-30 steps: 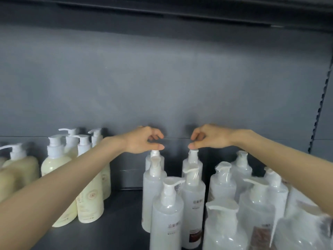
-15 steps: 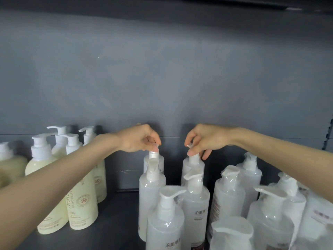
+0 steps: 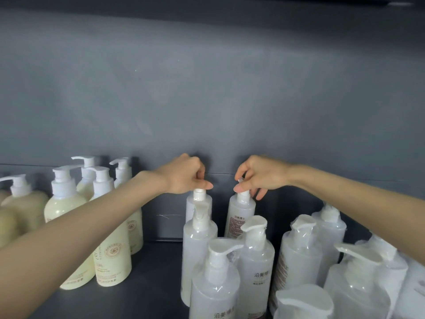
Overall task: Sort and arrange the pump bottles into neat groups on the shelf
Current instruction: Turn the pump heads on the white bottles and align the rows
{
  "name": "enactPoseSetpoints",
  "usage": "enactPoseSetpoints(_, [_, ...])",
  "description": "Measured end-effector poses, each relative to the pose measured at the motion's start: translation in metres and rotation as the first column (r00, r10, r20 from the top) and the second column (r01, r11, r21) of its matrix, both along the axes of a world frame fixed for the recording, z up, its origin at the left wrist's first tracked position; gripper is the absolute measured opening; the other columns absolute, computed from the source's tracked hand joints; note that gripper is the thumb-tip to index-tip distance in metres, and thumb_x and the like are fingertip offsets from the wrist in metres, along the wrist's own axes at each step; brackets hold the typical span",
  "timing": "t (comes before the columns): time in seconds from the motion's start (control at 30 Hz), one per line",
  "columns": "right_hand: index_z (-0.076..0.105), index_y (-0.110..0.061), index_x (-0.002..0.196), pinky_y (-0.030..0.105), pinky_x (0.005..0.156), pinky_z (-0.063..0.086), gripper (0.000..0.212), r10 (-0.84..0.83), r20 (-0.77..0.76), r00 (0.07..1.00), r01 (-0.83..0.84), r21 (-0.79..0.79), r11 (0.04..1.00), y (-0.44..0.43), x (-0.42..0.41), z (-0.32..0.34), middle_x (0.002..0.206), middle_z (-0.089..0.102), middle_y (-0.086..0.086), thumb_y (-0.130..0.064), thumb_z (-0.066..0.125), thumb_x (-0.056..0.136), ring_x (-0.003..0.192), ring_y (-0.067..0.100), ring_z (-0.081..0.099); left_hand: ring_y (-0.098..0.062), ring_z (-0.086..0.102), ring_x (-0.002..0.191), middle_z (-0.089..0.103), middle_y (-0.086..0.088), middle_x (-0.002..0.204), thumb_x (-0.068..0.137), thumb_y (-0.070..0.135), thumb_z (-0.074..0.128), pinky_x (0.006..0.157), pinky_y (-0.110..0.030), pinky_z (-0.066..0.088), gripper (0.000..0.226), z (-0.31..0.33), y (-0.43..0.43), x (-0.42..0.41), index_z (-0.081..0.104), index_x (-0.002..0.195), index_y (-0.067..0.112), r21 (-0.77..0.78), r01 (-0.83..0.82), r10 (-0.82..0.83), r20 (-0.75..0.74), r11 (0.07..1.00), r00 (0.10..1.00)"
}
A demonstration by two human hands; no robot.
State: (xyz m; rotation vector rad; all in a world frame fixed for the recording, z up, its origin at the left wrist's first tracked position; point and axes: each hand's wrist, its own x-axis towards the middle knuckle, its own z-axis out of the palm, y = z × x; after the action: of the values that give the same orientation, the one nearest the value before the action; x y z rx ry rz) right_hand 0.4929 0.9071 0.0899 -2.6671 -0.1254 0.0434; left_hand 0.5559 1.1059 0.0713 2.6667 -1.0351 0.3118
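Two clear white pump bottles stand at the back of the dark shelf (image 3: 158, 279). My left hand (image 3: 186, 174) pinches the pump top of the left back bottle (image 3: 199, 202). My right hand (image 3: 257, 174) pinches the pump top of the right back bottle (image 3: 240, 215), whose label faces me. In front of them stand several more clear bottles wrapped in plastic film (image 3: 216, 284). A group of cream-yellow pump bottles (image 3: 112, 245) stands at the left, behind my left forearm.
A grey back panel (image 3: 207, 100) closes the shelf behind the bottles. A bare strip of shelf lies between the yellow group and the clear group. More wrapped clear bottles (image 3: 358, 284) crowd the right front under my right forearm.
Both hands have stayed on the two back bottles' pump tops, fingers shifting slightly. The right back bottle now shows its label. The view has come a little closer.
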Motion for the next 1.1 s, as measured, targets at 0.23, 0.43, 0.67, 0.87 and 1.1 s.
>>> enactPoseSetpoints(0.23, [0.052, -0.005, 0.125, 0.026, 0.068, 0.058, 0.051, -0.017, -0.039, 0.999, 0.016, -0.006, 1.0, -0.01, 0.003, -0.002, 0.102, 0.067, 0.015, -0.021, 0.073, 0.081, 0.082, 0.024, 0.069, -0.018, 0.063, 0.079, 0.066, 0.004, 0.093, 0.084, 0.013, 0.068, 0.081, -0.025, 0.049, 0.035, 0.017, 0.013, -0.003, 0.061, 0.119, 0.013, -0.031, 0.154, -0.155, -0.349, 0.988, 0.924])
enactPoseSetpoints(0.43, [0.06, -0.011, 0.116, 0.007, 0.052, 0.042, 0.04, 0.042, 0.031, 0.999, -0.038, -0.141, 0.989, -0.016, -0.002, 0.003, 0.103, 0.062, 0.012, -0.01, 0.074, 0.079, 0.068, 0.013, 0.057, 0.004, 0.062, 0.054, 0.063, 0.007, 0.071, 0.082, -0.001, 0.067, 0.062, -0.011, 0.051, 0.036, 0.023, 0.013, 0.005, 0.061, 0.118, 0.0, -0.096, 0.151, -0.177, -0.421, 0.984, 0.89])
enactPoseSetpoints(0.67, [0.07, -0.01, 0.094, 0.026, 0.067, 0.053, 0.017, 0.081, 0.153, 0.985, -0.055, -0.165, 0.985, -0.014, 0.0, -0.001, 0.094, 0.062, 0.005, -0.013, 0.075, 0.078, 0.071, 0.019, 0.06, -0.003, 0.062, 0.06, 0.061, 0.006, 0.077, 0.083, 0.001, 0.066, 0.063, -0.013, 0.054, 0.032, 0.024, 0.006, 0.006, 0.062, 0.116, -0.001, -0.084, 0.141, -0.164, -0.44, 0.986, 0.883])
enactPoseSetpoints(0.87, [0.071, -0.016, 0.086, 0.021, 0.074, 0.047, 0.018, 0.084, 0.204, 0.975, -0.037, -0.225, 0.974, -0.013, -0.003, 0.0, 0.088, 0.065, 0.0, -0.028, 0.078, 0.075, 0.077, 0.009, 0.059, 0.005, 0.064, 0.08, 0.069, 0.013, 0.09, 0.077, 0.005, 0.075, 0.083, -0.011, 0.049, 0.045, 0.031, 0.018, 0.009, 0.063, 0.118, 0.017, 0.05, 0.207, -0.159, -0.478, 0.977, 0.864])
enactPoseSetpoints(1.1, [0.068, -0.015, 0.082, 0.015, 0.066, 0.044, 0.019, 0.083, 0.204, 0.975, -0.031, -0.244, 0.969, -0.009, -0.004, 0.001, 0.077, 0.06, -0.009, -0.03, 0.078, 0.075, 0.073, 0.007, 0.057, -0.012, 0.067, 0.074, 0.069, 0.003, 0.079, 0.078, 0.016, 0.075, 0.063, -0.014, 0.051, 0.033, 0.023, 0.007, 0.008, 0.066, 0.108, 0.007, -0.054, 0.165, -0.172, -0.429, 0.985, 0.887])
